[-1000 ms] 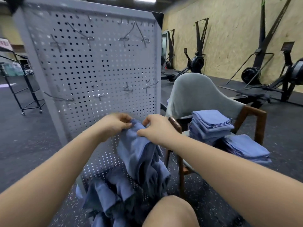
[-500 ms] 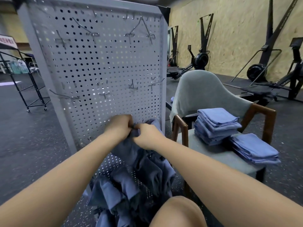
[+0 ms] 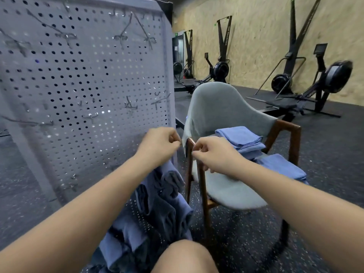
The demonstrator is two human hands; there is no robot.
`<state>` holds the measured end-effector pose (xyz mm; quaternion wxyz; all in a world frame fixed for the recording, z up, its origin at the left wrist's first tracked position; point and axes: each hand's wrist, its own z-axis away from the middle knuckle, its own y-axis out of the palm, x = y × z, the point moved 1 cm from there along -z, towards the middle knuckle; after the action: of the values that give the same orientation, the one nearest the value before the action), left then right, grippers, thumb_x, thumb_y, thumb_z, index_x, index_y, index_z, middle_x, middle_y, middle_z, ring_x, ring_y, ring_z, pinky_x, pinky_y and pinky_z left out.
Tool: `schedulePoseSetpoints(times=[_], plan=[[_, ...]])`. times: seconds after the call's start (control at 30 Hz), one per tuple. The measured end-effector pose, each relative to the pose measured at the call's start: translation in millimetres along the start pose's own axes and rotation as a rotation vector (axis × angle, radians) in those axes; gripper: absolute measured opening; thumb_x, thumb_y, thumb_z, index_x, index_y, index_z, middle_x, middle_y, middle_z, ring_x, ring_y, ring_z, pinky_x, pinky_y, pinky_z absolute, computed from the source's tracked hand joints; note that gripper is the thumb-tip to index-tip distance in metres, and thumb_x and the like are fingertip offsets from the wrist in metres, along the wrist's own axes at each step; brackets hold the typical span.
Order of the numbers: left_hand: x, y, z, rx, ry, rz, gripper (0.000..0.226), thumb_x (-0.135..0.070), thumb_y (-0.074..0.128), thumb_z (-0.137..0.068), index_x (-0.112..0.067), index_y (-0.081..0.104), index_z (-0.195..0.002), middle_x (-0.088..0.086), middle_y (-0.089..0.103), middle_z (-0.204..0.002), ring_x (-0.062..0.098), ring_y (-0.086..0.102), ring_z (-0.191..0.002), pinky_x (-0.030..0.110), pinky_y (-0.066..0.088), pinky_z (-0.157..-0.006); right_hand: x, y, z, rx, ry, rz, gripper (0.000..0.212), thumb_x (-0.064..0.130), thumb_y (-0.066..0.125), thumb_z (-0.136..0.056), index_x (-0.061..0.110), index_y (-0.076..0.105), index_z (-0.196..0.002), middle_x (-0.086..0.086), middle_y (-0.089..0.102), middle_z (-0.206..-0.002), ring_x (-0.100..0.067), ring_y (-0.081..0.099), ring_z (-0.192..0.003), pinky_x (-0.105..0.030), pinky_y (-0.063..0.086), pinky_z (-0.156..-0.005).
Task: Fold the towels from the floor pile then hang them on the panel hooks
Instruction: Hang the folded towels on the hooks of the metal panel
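Just under our left hand (image 3: 158, 147) hangs the blue towel (image 3: 165, 194) -- a rumpled length of cloth dropping from beneath the wrist down the centre of the frame toward the floor pile (image 3: 122, 247) at the bottom, left of centre. Our left fingers are curled tight, thumb against forefinger, and the towel's top edge runs up into that grip, so we take it as held there. Our right hand (image 3: 213, 155) sits just to the right at about the same height, a small gap between the two. Its fingers are curled too, thumb to fingertip, but no cloth shows in them and we cannot tell whether it pinches anything.

Behind the left hand, filling the left half of the frame, stands the grey perforated panel (image 3: 88, 85), tilted, with wire hooks (image 3: 131, 104) all bare. Behind the right hand is the grey chair (image 3: 222, 107) with wooden arms; on its seat lie a stack of folded towels (image 3: 240, 137) and, nearer the right edge, a second folded stack (image 3: 281, 168). Our bare knee (image 3: 185, 257) pokes up at the bottom centre, beside the pile. Along the far wall in the upper right stand black rowing machines (image 3: 220, 70) on the dark speckled floor (image 3: 325, 144).
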<state>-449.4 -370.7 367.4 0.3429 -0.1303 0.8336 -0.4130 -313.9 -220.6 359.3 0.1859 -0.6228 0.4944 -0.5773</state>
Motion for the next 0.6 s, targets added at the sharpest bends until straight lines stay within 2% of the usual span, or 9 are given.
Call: schedulePoseSetpoints(times=[0.07,0.13,0.3,0.4,0.47,0.53,0.6], plan=[[-31,27,-7,0.02,0.045,0.052,0.008,-0.024,0.07,-0.089,-0.027,0.077,-0.085,-0.013,0.072,-0.079,0.011,0.068,-0.083,0.03,0.055,-0.076,-36,-18,3,-0.02,0.108,-0.008,0.013,0.019,0.061,-0.093,0.017,0.074,-0.089,0.002,0.074,-0.066,-0.016,0.072,-0.056,-0.034,0.062,-0.058],[-60,60,-14,0.074,0.079,0.08,0.009,-0.026,0.068,-0.089,-0.025,0.077,-0.086,-0.01,0.075,-0.081,0.013,0.068,-0.085,0.03,0.055,-0.076,-79,-32,6,-0.07,0.198,0.049,0.019,0.016,0.06,-0.091,0.013,0.075,-0.081,0.0,0.074,-0.062,-0.018,0.071,-0.051,-0.034,0.061,-0.059],[-126,151,-29,0.272,0.111,0.149,0.013,-0.02,0.063,-0.085,-0.016,0.074,-0.078,0.0,0.078,-0.08,0.023,0.072,-0.085,0.036,0.059,-0.077,-181,-50,33,-0.146,0.402,0.171,0.024,0.017,0.061,-0.089,0.01,0.073,-0.069,-0.009,0.075,-0.067,-0.031,0.072,-0.069,-0.045,0.06,-0.067],[-154,208,-39,0.397,0.069,0.306,0.014,-0.016,0.063,-0.085,-0.018,0.075,-0.077,-0.001,0.08,-0.079,0.019,0.076,-0.087,0.037,0.062,-0.084,-236,-49,51,-0.134,0.486,0.289,0.021,0.021,0.061,-0.089,0.009,0.075,-0.08,-0.015,0.076,-0.084,-0.036,0.071,-0.088,-0.045,0.057,-0.076],[-164,242,-47,0.417,0.06,0.34,0.016,-0.012,0.063,-0.086,-0.018,0.077,-0.083,0.001,0.082,-0.089,0.019,0.076,-0.093,0.035,0.059,-0.089,-266,-48,58,-0.151,0.505,0.312,0.019,0.024,0.059,-0.086,0.014,0.074,-0.088,-0.012,0.076,-0.094,-0.037,0.07,-0.098,-0.043,0.057,-0.079],[-171,271,-56,0.416,0.066,0.292,0.018,-0.009,0.062,-0.087,-0.011,0.08,-0.088,0.005,0.081,-0.097,0.022,0.072,-0.097,0.033,0.055,-0.087,-286,-50,62,-0.148,0.474,0.357,0.021,0.025,0.064,-0.09,0.018,0.076,-0.106,-0.011,0.072,-0.113,-0.037,0.066,-0.111,-0.043,0.054,-0.088],[-172,297,-66,0.407,0.089,0.212,0.016,-0.009,0.061,-0.087,-0.007,0.076,-0.084,0.01,0.079,-0.096,0.029,0.068,-0.092,0.036,0.051,-0.079,-297,-51,66,-0.122,0.452,0.413,0.028,0.026,0.063,-0.095,0.019,0.073,-0.12,-0.009,0.067,-0.125,-0.036,0.062,-0.119,-0.043,0.051,-0.094]])
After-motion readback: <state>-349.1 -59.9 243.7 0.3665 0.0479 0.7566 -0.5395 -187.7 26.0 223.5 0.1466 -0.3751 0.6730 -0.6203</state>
